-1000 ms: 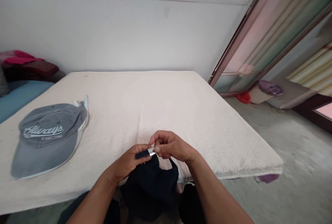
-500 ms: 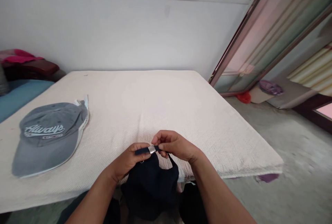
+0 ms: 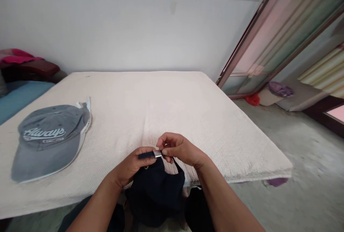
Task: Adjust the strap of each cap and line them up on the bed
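A dark navy cap (image 3: 156, 196) hangs at the near edge of the table, its back strap raised between my two hands. My left hand (image 3: 131, 165) pinches the strap (image 3: 145, 155) between thumb and fingers, just left of a silver metal buckle (image 3: 157, 154). On the buckle's right side, my right hand (image 3: 181, 149) grips the strap with thumb and forefinger. The strap's opening shows below the right hand. A grey cap (image 3: 51, 138) with white "Always" lettering lies on the table to the left, its brim toward me.
A cream textured cloth covers the table (image 3: 172, 103), which meets a white wall (image 3: 120, 31) at the back. To the left is a blue surface (image 3: 24, 95) with dark red and pink things beyond. A sliding glass door (image 3: 258, 52), a red bag (image 3: 252, 99) and bare floor lie right.
The buckle has tilted slightly between my hands and lies flatter. Both hands keep hold of the strap, and the whole view has shifted a little.
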A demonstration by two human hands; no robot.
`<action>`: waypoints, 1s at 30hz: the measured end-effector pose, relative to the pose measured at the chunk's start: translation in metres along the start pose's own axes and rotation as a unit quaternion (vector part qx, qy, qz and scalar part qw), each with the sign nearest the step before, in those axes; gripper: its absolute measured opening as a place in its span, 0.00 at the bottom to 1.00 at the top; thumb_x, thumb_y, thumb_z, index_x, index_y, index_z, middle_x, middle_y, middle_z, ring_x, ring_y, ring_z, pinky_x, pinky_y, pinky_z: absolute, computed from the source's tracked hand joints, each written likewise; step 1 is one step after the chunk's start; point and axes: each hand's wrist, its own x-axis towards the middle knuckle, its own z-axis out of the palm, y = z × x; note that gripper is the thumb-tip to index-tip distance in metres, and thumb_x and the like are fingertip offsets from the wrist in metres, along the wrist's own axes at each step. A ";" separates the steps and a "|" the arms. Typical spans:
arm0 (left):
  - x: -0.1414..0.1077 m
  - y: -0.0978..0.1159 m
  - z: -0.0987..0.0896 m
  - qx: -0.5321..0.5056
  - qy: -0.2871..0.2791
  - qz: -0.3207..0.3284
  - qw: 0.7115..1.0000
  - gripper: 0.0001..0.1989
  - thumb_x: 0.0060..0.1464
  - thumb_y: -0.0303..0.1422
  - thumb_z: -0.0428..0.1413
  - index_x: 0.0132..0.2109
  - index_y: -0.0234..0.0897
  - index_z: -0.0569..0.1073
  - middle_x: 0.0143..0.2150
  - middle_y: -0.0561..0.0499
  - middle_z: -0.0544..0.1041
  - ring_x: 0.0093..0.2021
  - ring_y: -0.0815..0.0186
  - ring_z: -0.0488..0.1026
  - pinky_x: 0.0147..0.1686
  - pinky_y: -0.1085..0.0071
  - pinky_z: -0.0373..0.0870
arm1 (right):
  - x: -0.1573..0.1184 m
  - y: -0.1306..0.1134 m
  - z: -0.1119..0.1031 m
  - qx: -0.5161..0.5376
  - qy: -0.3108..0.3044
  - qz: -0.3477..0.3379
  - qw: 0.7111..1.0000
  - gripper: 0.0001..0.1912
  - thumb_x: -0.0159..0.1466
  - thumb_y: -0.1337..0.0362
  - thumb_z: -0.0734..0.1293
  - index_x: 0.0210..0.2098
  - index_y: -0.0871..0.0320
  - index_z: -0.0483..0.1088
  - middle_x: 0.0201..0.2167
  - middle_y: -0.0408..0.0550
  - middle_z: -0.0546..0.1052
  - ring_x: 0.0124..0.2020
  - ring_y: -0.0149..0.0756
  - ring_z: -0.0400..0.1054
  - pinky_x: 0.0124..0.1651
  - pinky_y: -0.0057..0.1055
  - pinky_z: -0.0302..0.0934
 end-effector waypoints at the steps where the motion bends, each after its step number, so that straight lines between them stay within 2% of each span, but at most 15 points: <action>1: 0.000 0.000 0.001 -0.016 -0.019 -0.012 1.000 0.11 0.44 0.34 0.65 0.38 0.37 0.80 0.31 0.50 0.78 0.31 0.65 0.71 0.35 0.70 0.63 | 0.000 0.000 0.001 -0.008 0.001 -0.001 1.000 0.09 0.59 0.66 0.70 0.38 0.60 0.69 0.23 0.39 0.69 0.20 0.23 0.62 0.24 0.22 0.57; 3: -0.001 0.000 0.001 -0.025 -0.036 -0.018 0.999 0.10 0.45 0.34 0.64 0.37 0.36 0.80 0.29 0.50 0.77 0.30 0.66 0.70 0.34 0.70 0.63 | 0.001 0.000 0.002 -0.007 -0.004 -0.003 1.000 0.09 0.58 0.66 0.70 0.38 0.60 0.69 0.24 0.40 0.70 0.21 0.23 0.62 0.23 0.22 0.56; 8: 0.000 -0.002 -0.001 0.001 0.008 0.000 1.000 0.12 0.42 0.32 0.66 0.38 0.39 0.80 0.32 0.53 0.78 0.33 0.67 0.70 0.38 0.71 0.62 | 0.001 -0.002 0.004 0.025 -0.006 -0.004 1.000 0.11 0.57 0.64 0.72 0.38 0.59 0.69 0.25 0.39 0.69 0.21 0.23 0.62 0.24 0.22 0.56; 14: 0.000 0.001 0.002 -0.008 -0.037 -0.012 0.999 0.11 0.45 0.33 0.64 0.39 0.38 0.80 0.31 0.52 0.78 0.32 0.67 0.70 0.37 0.71 0.62 | 0.003 -0.001 0.005 0.011 -0.008 0.017 1.000 0.12 0.57 0.63 0.72 0.37 0.60 0.69 0.24 0.39 0.68 0.21 0.23 0.60 0.24 0.23 0.55; 18: -0.001 -0.003 0.002 0.014 0.005 -0.017 1.000 0.12 0.44 0.32 0.65 0.39 0.38 0.79 0.31 0.52 0.78 0.32 0.67 0.70 0.37 0.71 0.63 | 0.004 0.002 0.004 -0.021 0.008 0.026 0.999 0.12 0.56 0.62 0.73 0.37 0.60 0.70 0.23 0.38 0.68 0.20 0.23 0.59 0.22 0.22 0.53; 22: -0.003 -0.006 0.001 0.039 0.029 -0.014 0.999 0.15 0.42 0.32 0.66 0.41 0.39 0.79 0.37 0.51 0.79 0.39 0.63 0.72 0.42 0.69 0.63 | 0.005 0.004 0.001 -0.021 0.010 0.037 0.999 0.11 0.56 0.65 0.72 0.36 0.60 0.70 0.22 0.37 0.67 0.19 0.22 0.58 0.21 0.22 0.52; 24: -0.005 -0.006 0.001 0.009 0.018 -0.023 1.000 0.18 0.40 0.31 0.66 0.43 0.40 0.79 0.39 0.50 0.80 0.40 0.62 0.72 0.43 0.68 0.64 | 0.006 0.004 0.001 -0.020 0.012 0.039 0.999 0.09 0.56 0.66 0.71 0.36 0.60 0.70 0.21 0.37 0.68 0.19 0.22 0.59 0.21 0.21 0.52; 26: -0.005 -0.004 0.002 -0.046 -0.005 -0.026 0.999 0.18 0.41 0.33 0.65 0.43 0.39 0.79 0.36 0.49 0.80 0.38 0.61 0.73 0.40 0.68 0.65 | 0.006 0.004 0.000 -0.021 0.018 0.039 0.999 0.08 0.56 0.66 0.71 0.35 0.60 0.70 0.21 0.38 0.69 0.18 0.22 0.59 0.21 0.21 0.52; 28: -0.005 -0.002 0.004 -0.102 -0.032 -0.028 0.994 0.16 0.48 0.40 0.61 0.41 0.35 0.80 0.32 0.48 0.79 0.33 0.63 0.72 0.36 0.69 0.66 | 0.007 0.003 0.001 -0.021 0.021 0.037 0.999 0.07 0.56 0.67 0.70 0.35 0.60 0.70 0.20 0.37 0.69 0.18 0.22 0.58 0.21 0.21 0.52; 30: -0.004 -0.002 0.007 -0.140 -0.051 -0.040 0.988 0.22 0.54 0.47 0.53 0.38 0.31 0.80 0.29 0.45 0.78 0.30 0.64 0.71 0.31 0.71 0.65 | 0.007 0.002 0.002 -0.019 0.019 0.037 0.999 0.06 0.56 0.68 0.70 0.34 0.60 0.69 0.19 0.36 0.68 0.17 0.22 0.58 0.21 0.21 0.52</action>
